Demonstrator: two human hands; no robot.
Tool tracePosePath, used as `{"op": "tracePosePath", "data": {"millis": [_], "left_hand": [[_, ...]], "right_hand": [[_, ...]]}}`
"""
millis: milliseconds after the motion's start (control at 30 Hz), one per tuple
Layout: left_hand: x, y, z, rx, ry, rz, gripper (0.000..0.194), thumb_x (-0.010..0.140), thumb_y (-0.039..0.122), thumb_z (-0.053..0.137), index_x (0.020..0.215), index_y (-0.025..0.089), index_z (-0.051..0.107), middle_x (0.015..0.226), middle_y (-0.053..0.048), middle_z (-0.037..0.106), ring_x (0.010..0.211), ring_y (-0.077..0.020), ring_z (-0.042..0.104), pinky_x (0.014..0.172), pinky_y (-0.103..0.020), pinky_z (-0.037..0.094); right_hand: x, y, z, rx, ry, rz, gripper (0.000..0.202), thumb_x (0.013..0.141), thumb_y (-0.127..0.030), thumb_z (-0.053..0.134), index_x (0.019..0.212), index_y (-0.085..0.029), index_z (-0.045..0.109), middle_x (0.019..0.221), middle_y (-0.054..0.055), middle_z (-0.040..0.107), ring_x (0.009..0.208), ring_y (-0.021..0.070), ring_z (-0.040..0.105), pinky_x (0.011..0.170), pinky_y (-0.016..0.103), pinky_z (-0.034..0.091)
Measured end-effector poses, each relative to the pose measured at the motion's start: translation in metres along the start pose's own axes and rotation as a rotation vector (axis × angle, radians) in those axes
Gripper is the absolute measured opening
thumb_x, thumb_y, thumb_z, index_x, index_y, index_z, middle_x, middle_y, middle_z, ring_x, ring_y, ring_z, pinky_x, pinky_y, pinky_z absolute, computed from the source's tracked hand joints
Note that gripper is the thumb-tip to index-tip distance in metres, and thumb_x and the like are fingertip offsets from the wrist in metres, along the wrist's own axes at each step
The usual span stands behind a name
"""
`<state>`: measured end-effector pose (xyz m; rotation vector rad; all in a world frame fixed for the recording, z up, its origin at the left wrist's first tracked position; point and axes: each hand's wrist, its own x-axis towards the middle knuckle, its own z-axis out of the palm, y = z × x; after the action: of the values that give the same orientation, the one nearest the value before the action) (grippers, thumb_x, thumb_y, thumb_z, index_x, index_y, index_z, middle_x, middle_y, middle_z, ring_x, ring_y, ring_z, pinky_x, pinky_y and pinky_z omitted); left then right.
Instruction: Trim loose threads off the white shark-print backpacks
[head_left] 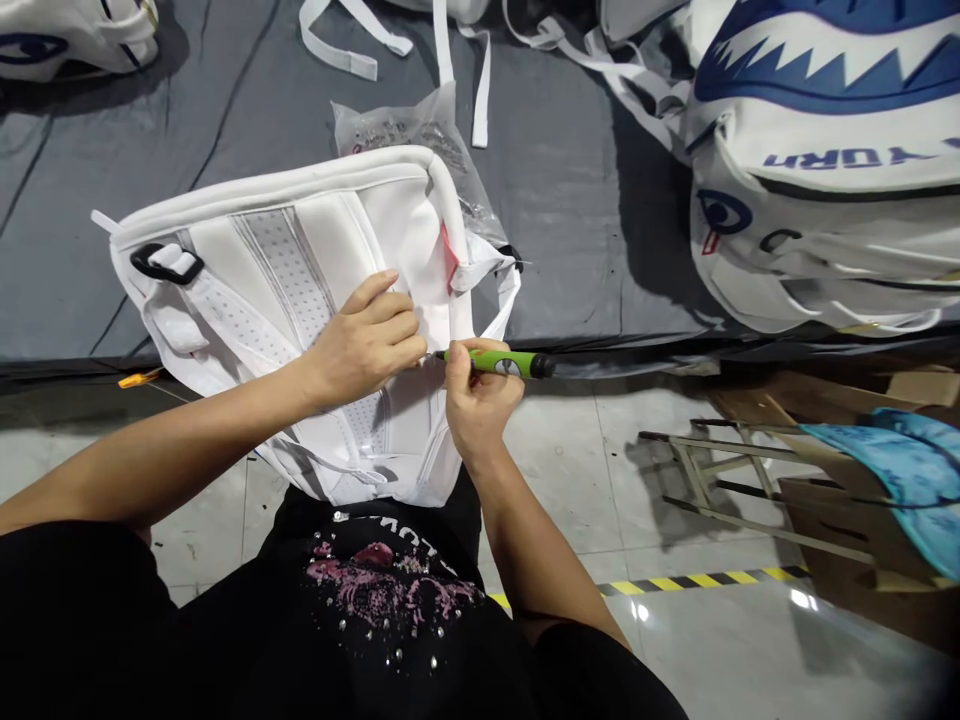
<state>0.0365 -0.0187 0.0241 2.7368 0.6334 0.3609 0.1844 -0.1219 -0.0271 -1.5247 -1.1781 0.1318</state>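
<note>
A white backpack (401, 220) leans against the table edge, its padded, strapped side facing me. My left hand (371, 335) is closed on the backpack's fabric near the middle of that side; the exact fold it pinches is hidden. In my right hand (480, 400) is a green pen-shaped tool (517, 363) with a black end. Its dark, narrow tip points left, close to my left fingertips. Whether that tip touches the fabric I cannot tell. A black buckle (166, 263) lies at the backpack's upper left, and a red tag (449, 258) shows along its right side.
On the grey-covered table (559, 220) lie a clear plastic bag (465, 170), loose white straps (480, 95) and a larger white-and-blue backpack (817, 220). Another white bag (82, 40) sits far left. A metal-framed stool (720, 465) and cardboard (832, 530) stand on the floor, right.
</note>
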Motion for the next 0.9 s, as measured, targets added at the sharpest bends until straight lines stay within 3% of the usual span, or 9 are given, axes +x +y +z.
{"op": "tracePosePath", "data": {"millis": [333,433,900], "left_hand": [[0.0011,0.0018,-0.0010,-0.038,0.012,-0.016,0.030,0.100,0.037,0.042,0.079,0.028,0.061,0.083,-0.001,0.062,0.113,-0.0226,0.060,0.125,-0.058,0.026],[0.0014,0.0022,-0.0012,-0.001,-0.010,-0.006,0.031,0.100,0.040,0.041,0.081,0.029,0.062,0.084,-0.002,0.063,0.114,-0.0230,0.059,0.125,-0.058,0.027],[-0.0004,-0.0005,0.0020,0.112,0.030,0.045,0.029,0.101,0.033,0.040,0.079,0.028,0.059,0.084,-0.002,0.063,0.109,-0.0228,0.060,0.123,-0.056,0.032]], "right_hand": [[0.0012,-0.0021,-0.0034,0.083,-0.064,0.095,0.021,0.096,-0.038,0.061,0.092,-0.018,0.064,0.077,0.001,0.066,0.058,0.0118,0.061,0.057,0.028,0.051],[0.0032,-0.0019,-0.0051,-0.013,-0.056,0.070,0.023,0.096,-0.036,0.059,0.083,-0.018,0.063,0.072,0.000,0.065,0.052,0.0108,0.057,0.054,0.028,0.048],[0.0075,0.0003,-0.0057,-0.079,-0.105,0.015,0.025,0.097,-0.039,0.058,0.082,-0.019,0.064,0.073,0.002,0.068,0.057,0.0130,0.060,0.058,0.028,0.049]]}}
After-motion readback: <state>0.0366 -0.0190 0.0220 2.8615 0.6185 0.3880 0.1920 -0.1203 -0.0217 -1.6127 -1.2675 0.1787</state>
